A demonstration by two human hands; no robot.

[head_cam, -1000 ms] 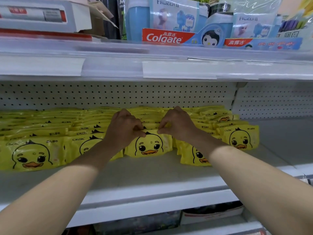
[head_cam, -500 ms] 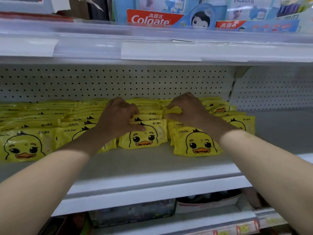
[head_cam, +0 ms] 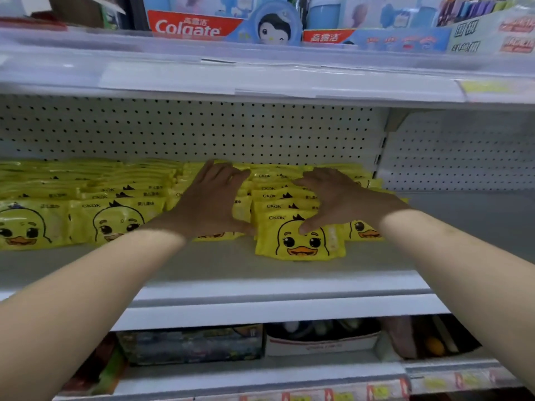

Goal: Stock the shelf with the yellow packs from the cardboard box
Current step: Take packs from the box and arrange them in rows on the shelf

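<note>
Pressing hands: left hand (head_cam: 211,204) and right hand (head_cam: 337,198) lie spread on yellow duck-printed plastic packs (head_cam: 301,244).
Advice: nudge them level, gently.

Yellow duck packs (head_cam: 299,241), rowed on shelf (head_cam: 220,266)

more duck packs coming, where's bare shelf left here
Bare shelf lies right of the rightmost yellow packs. A narrow strip is free in front of the packs, along the shelf lip. Left and middle are packed back to the pegboard, with the left hand and right hand resting on them.
</note>
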